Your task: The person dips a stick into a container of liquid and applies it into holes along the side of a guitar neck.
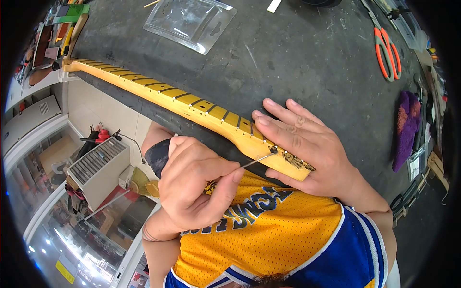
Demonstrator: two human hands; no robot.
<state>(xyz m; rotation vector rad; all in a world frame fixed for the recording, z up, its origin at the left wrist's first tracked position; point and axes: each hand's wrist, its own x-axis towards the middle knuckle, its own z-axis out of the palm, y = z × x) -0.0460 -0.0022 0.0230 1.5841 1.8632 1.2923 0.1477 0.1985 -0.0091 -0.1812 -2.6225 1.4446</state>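
Observation:
A guitar neck (189, 103) with a yellow fretboard and dark frets lies diagonally, its wider end near my body. Between the thumb and fingers of my left hand (199, 180) is a thin metal tool (257, 161). Its tip meets a small dark spot on the neck near the wide end. My right hand (307, 146) lies with its fingers stretched out across that end, the thumb at the near edge. Beside it, black decorative markings (295, 161) show on the wood. My left palm is hidden.
Clear plastic packaging (185, 24) lies on the dark work surface (297, 62). Orange-handled scissors (386, 53) and a purple cloth (407, 129) are at the right. Assorted tools sit at the upper left. A ridged light box (98, 163) stands below the surface at the left.

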